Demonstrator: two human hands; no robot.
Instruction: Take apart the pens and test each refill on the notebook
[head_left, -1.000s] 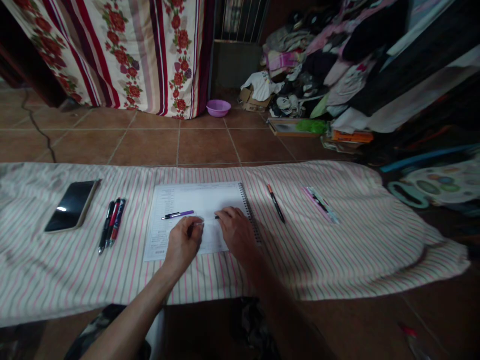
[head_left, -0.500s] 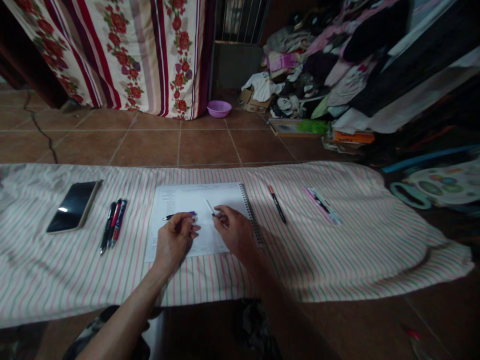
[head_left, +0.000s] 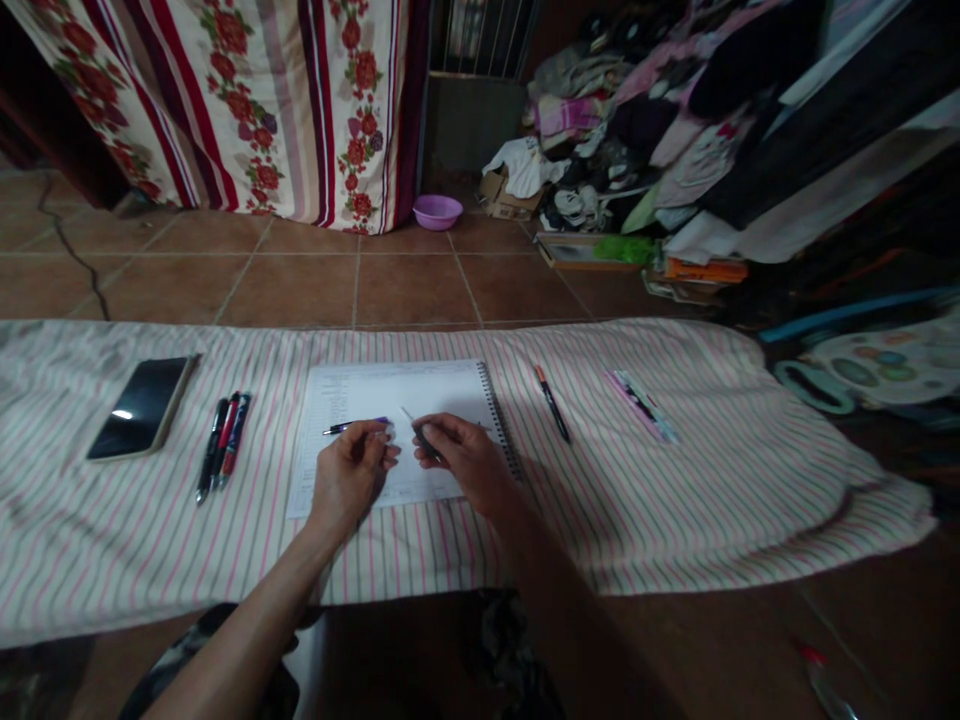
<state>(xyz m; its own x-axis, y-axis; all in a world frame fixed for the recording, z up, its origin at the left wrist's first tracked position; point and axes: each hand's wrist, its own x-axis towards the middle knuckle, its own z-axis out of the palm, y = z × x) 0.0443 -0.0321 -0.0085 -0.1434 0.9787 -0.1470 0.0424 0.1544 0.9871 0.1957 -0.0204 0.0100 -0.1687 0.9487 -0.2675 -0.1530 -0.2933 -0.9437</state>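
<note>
A spiral notebook (head_left: 375,395) lies open on a pink-striped cloth (head_left: 675,500) spread over the floor. Both my hands hover over its lower half. My right hand (head_left: 461,460) pinches a thin pen part (head_left: 412,425), its pale tip pointing up and left. My left hand (head_left: 349,475) is curled with fingertips together on a small piece that I cannot make out. Just beyond the left fingers a purple pen (head_left: 352,426) rests on the page.
A dark phone (head_left: 141,407) and three pens (head_left: 223,445) lie left of the notebook. To the right are an orange-tipped pen (head_left: 552,403) and a pink pen pack (head_left: 645,408). Beyond the cloth: tiled floor, flowered curtain (head_left: 247,100), purple bowl (head_left: 437,212), clothes pile (head_left: 637,130).
Both hands lifted off the page. The right hand picked up the thin pen part and turned it tip-up; the left hand curled its fingers toward it.
</note>
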